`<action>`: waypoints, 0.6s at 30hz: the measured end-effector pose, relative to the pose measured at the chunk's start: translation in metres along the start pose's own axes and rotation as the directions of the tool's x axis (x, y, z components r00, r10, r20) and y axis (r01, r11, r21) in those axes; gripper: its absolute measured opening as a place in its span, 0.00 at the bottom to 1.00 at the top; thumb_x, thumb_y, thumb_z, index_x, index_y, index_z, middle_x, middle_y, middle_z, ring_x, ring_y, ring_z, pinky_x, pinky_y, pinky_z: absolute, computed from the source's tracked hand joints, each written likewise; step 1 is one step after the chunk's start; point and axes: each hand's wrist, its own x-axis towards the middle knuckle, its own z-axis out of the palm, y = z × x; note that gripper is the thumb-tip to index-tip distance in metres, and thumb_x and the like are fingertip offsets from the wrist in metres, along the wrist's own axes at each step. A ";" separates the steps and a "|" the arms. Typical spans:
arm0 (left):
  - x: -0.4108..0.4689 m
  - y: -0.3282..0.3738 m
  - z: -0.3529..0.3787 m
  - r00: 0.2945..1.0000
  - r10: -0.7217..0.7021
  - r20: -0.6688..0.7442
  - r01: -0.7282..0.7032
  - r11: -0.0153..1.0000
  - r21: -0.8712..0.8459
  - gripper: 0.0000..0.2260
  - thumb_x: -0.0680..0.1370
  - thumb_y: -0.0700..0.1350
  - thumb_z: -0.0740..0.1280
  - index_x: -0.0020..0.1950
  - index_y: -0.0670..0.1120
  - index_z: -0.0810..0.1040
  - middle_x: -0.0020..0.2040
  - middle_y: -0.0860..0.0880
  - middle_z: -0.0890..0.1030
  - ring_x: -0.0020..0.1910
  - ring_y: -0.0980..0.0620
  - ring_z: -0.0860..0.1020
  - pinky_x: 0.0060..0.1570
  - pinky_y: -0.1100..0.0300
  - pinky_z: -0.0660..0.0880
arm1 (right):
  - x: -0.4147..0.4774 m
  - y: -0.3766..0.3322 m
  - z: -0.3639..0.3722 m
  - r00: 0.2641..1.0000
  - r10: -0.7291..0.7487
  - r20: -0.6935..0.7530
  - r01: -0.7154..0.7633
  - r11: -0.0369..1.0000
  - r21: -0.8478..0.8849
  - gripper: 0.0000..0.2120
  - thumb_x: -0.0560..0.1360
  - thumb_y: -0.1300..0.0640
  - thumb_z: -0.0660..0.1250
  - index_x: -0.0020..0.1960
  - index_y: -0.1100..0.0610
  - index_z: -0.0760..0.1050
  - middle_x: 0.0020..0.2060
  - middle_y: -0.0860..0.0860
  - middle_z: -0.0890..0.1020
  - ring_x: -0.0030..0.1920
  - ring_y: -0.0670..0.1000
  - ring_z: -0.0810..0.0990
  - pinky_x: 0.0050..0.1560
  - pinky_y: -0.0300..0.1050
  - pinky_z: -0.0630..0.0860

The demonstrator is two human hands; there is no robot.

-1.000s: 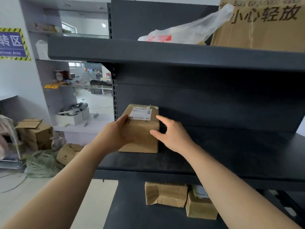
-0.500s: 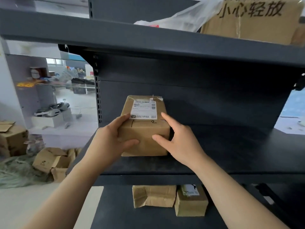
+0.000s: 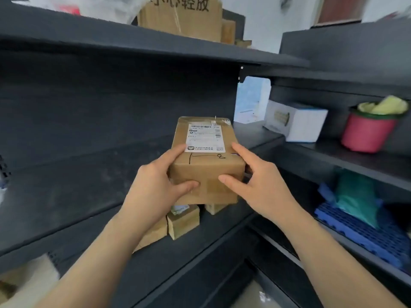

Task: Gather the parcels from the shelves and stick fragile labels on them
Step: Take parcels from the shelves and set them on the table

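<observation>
Both hands hold one brown parcel (image 3: 206,165) between them, in front of the dark shelves. The left hand (image 3: 155,192) grips its left side: the fingers (image 3: 172,155) curl over the top edge and the thumb lies across the near face. The right hand (image 3: 263,187) grips the right side the same way, one finger laid along the top edge, the thumb on the near face and the rest curled round the side. The parcel is tilted a little, its top facing the camera. A white shipping label (image 3: 205,137) is stuck on top, with pen marks just below it.

The middle shelf (image 3: 66,196) runs behind and to the left of the parcel. On the shelf below, partly hidden by the parcel and the left hand, lie small parcels (image 3: 183,222). A large carton (image 3: 180,18) with printed characters stands on the top shelf.

To the right a second rack holds a white box (image 3: 297,122) and, near it, a red pot (image 3: 367,133) with something yellow in it. Below these a green bag (image 3: 355,196) lies on a blue mat (image 3: 364,238).
</observation>
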 end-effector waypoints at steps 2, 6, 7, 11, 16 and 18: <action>-0.006 0.022 0.021 0.995 0.048 0.082 -0.043 0.997 -0.061 0.37 0.66 0.50 0.77 0.70 0.63 0.65 0.53 0.63 0.75 0.45 0.65 0.75 0.41 0.76 0.69 | -0.032 0.005 -0.028 0.996 0.072 -0.060 -0.076 0.995 -0.063 0.36 0.70 0.47 0.72 0.74 0.45 0.60 0.59 0.38 0.75 0.50 0.44 0.79 0.55 0.45 0.77; -0.021 0.074 0.067 0.962 0.168 0.214 -0.127 0.973 -0.192 0.36 0.66 0.49 0.78 0.70 0.61 0.66 0.54 0.63 0.76 0.47 0.65 0.75 0.41 0.76 0.69 | -0.094 0.015 -0.085 0.960 0.198 -0.197 -0.231 0.959 -0.163 0.36 0.70 0.47 0.72 0.74 0.45 0.61 0.56 0.39 0.77 0.47 0.46 0.79 0.54 0.45 0.76; -0.025 0.089 0.079 0.950 0.193 0.243 -0.139 0.965 -0.225 0.36 0.66 0.49 0.78 0.70 0.62 0.66 0.54 0.63 0.76 0.46 0.67 0.75 0.40 0.76 0.69 | -0.110 0.017 -0.100 0.947 0.224 -0.231 -0.268 0.947 -0.180 0.36 0.70 0.47 0.72 0.74 0.45 0.61 0.56 0.39 0.76 0.49 0.47 0.79 0.55 0.45 0.76; -0.047 0.150 0.128 0.883 0.312 0.349 -0.199 0.925 -0.323 0.37 0.66 0.49 0.78 0.71 0.62 0.65 0.54 0.61 0.76 0.44 0.67 0.74 0.41 0.76 0.69 | -0.177 0.029 -0.158 0.882 0.317 -0.349 -0.403 0.891 -0.209 0.36 0.71 0.46 0.72 0.74 0.44 0.59 0.59 0.38 0.75 0.59 0.46 0.76 0.60 0.48 0.74; -0.085 0.235 0.190 0.777 0.441 0.449 -0.255 0.873 -0.415 0.38 0.66 0.50 0.78 0.71 0.62 0.65 0.55 0.59 0.77 0.43 0.62 0.75 0.44 0.72 0.69 | -0.263 0.039 -0.228 0.787 0.390 -0.478 -0.544 0.805 -0.239 0.35 0.71 0.48 0.71 0.74 0.46 0.60 0.59 0.41 0.76 0.58 0.45 0.76 0.59 0.47 0.75; -0.104 0.267 0.215 0.736 0.488 0.469 -0.269 0.847 -0.459 0.38 0.66 0.51 0.78 0.71 0.62 0.65 0.57 0.58 0.77 0.48 0.59 0.75 0.48 0.69 0.69 | -0.297 0.042 -0.254 0.746 0.417 -0.519 -0.598 0.762 -0.247 0.35 0.71 0.48 0.72 0.74 0.45 0.60 0.56 0.40 0.75 0.56 0.46 0.76 0.57 0.46 0.76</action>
